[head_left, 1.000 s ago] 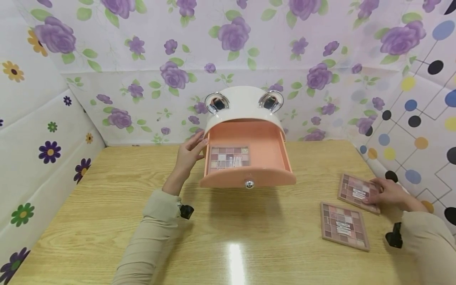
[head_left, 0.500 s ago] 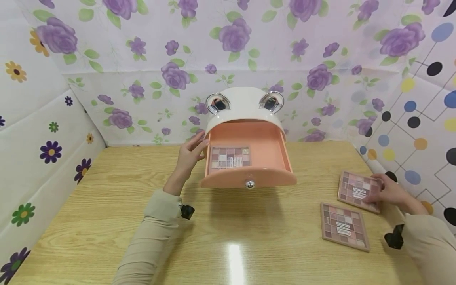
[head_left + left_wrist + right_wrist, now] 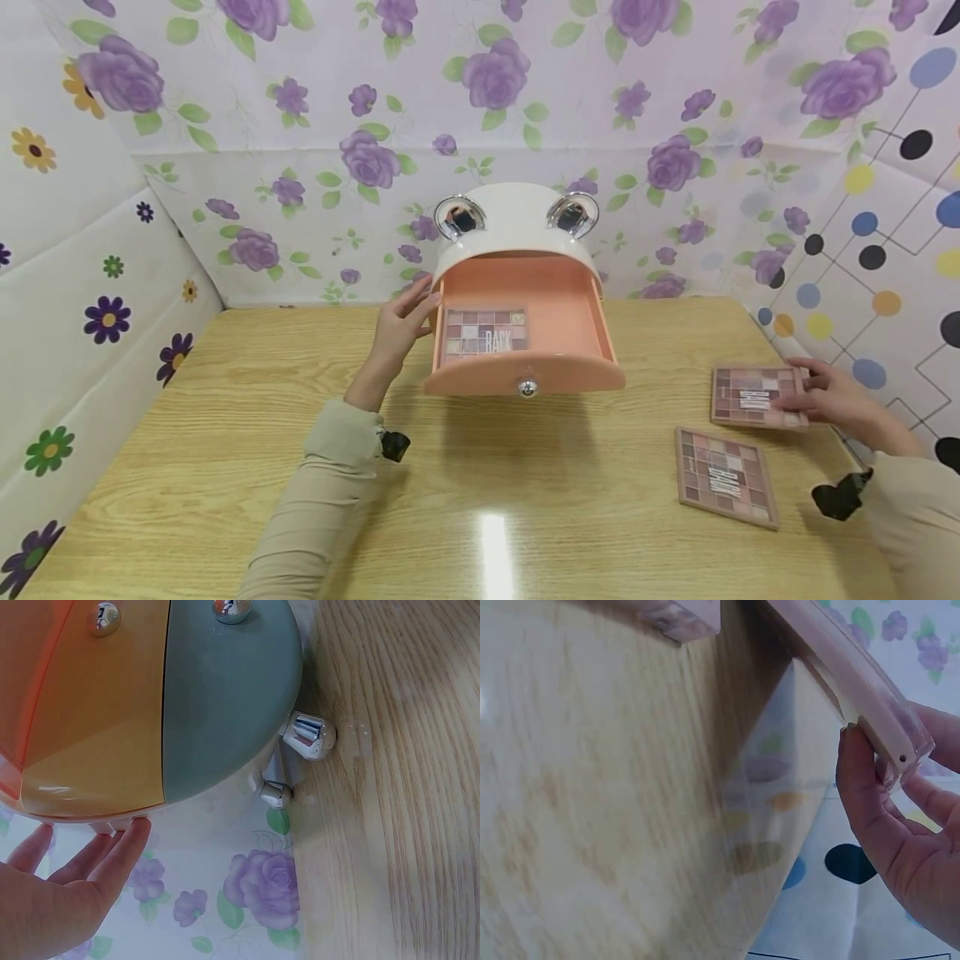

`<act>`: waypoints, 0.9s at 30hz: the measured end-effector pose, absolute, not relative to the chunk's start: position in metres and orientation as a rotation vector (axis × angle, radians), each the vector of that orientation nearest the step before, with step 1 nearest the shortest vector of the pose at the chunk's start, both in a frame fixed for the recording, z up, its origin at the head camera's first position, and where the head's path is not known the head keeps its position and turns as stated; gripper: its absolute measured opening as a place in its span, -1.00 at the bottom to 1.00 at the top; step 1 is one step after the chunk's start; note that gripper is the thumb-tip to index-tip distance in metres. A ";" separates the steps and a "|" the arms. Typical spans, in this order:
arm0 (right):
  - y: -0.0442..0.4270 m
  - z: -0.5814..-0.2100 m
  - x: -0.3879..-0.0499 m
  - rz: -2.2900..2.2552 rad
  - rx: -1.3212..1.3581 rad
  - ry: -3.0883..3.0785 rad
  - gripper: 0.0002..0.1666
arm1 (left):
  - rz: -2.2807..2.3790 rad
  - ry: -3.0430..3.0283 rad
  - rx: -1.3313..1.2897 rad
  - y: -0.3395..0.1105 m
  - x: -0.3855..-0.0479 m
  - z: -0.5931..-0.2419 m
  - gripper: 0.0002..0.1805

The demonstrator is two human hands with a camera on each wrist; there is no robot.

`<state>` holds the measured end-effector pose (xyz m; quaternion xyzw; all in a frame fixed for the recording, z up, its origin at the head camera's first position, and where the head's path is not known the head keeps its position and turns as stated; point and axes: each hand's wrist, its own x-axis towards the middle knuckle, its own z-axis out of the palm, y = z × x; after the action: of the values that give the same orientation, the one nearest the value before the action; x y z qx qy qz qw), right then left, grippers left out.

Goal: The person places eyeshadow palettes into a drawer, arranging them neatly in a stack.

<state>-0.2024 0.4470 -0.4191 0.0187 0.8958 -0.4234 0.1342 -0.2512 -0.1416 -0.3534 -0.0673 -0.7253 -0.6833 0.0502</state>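
Observation:
A white storage box with shiny round eyes [image 3: 517,218] stands on the table, its peach top drawer [image 3: 585,317] pulled out. An eyeshadow palette [image 3: 487,333] lies in the drawer's left half. My left hand [image 3: 399,327] rests with extended fingers against the box's left side; the left wrist view shows the fingertips [image 3: 133,832] touching near the yellow drawer [image 3: 105,720]. At the right, my right hand [image 3: 843,404] pinches a second eyeshadow palette [image 3: 750,396] by its right edge, thumb on one face. In the right wrist view this palette [image 3: 855,682] is tilted off the table.
A third eyeshadow palette [image 3: 726,477] lies flat in front of the held one. Below the yellow drawer is a teal drawer [image 3: 229,697], with silver feet [image 3: 309,736] under the box. Floral sheets [image 3: 300,208] and a dotted sheet [image 3: 885,275] wall the table [image 3: 247,467].
My right hand has lifted the far palette's near side and turned it more level with the table's back edge. My left hand and the drawer stay in place.

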 end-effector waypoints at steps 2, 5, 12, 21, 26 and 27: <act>0.445 -0.416 -0.201 -1.262 0.046 2.588 0.06 | -2.079 -2.213 -0.208 -0.142 -0.251 -0.354 -0.46; 0.442 -0.411 -0.199 -1.288 0.031 2.602 0.04 | -2.070 -2.222 -0.212 -0.142 -0.251 -0.354 -0.45; 0.434 -0.401 -0.196 -1.264 0.009 2.646 0.04 | -2.066 -2.224 -0.213 -0.142 -0.250 -0.353 -0.45; 0.429 -0.388 -0.191 -1.316 -0.041 2.718 -0.05 | -2.064 -2.232 -0.217 -0.142 -0.250 -0.354 -0.45; 0.424 -0.379 -0.188 -1.336 -0.034 2.723 -0.07 | -2.068 -2.227 -0.214 -0.143 -0.251 -0.354 -0.45; 0.423 -0.378 -0.188 -1.334 -0.031 2.728 -0.07 | -2.071 -2.225 -0.212 -0.143 -0.251 -0.355 -0.45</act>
<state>-0.1879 0.4234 -0.3782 -0.0102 0.8971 -0.4386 0.0523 -0.2508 -0.1427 -0.3546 -0.0695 -0.7294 -0.6789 0.0471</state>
